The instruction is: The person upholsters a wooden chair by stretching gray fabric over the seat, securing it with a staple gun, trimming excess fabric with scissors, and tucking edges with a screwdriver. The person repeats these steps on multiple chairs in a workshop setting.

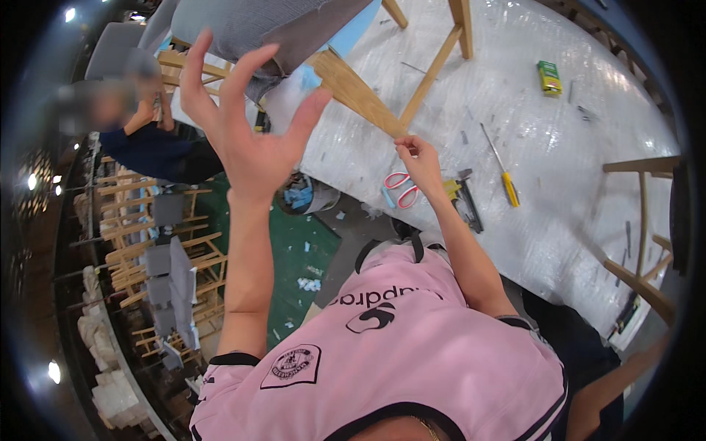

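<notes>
An upholstered chair with a grey fabric seat lies tipped on the worktable, its wooden legs sticking out. My left hand is raised in front of the seat, fingers spread wide and holding nothing. At the end of the nearest wooden chair leg, my right hand has its thumb and fingertips pinched on the tip. White and pale blue wrapping shows where that leg meets the seat. Scissors with red and white handles lie just below my right hand, beside a black and yellow hand tool.
Clear plastic wrap covers the table. On it are a yellow-handled screwdriver, a green and yellow box and another chair's legs. A scrap bin stands by the table edge. Co-workers are at left and lower right.
</notes>
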### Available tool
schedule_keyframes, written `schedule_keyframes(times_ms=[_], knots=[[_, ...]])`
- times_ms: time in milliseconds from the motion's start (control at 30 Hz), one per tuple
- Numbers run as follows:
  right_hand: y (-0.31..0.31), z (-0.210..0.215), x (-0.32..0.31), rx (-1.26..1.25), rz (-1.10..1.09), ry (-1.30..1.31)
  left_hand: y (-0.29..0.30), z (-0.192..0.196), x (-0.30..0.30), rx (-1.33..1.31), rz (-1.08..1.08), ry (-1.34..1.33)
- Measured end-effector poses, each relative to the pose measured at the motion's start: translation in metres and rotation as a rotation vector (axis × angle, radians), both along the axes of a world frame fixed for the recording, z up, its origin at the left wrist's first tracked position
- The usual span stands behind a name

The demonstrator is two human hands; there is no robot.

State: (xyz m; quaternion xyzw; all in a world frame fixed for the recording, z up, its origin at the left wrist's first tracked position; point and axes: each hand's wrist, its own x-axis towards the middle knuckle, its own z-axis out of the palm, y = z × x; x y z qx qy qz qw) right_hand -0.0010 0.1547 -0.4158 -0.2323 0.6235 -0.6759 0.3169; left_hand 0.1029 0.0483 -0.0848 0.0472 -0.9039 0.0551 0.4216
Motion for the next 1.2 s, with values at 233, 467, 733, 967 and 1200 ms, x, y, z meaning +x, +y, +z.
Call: schedule_keyframes(times_ms=[233,467,733,967,1200], knots=[[-0.013,0.216,-0.028,-0.649,0.194,-0.197,0.01,0.019,-0.047,-0.34,0.098,0.075],[-0.02,0.245,-0.031,-0.718,0.225,-0.452,0.019,0.049,-0.03,-0.132,0.287,-0.286],[-0.026,0.263,-0.023,-0.671,0.176,-0.456,0.0,0.049,-0.037,-0.11,0.118,-0.149],[-0.04,0.246,-0.018,-0.813,0.151,-0.45,0.002,0.045,-0.036,0.045,0.105,-0.075],[-0.035,0.248,-0.029,-0.737,0.204,-0.423,0.017,0.048,-0.038,0.083,0.173,-0.118]])
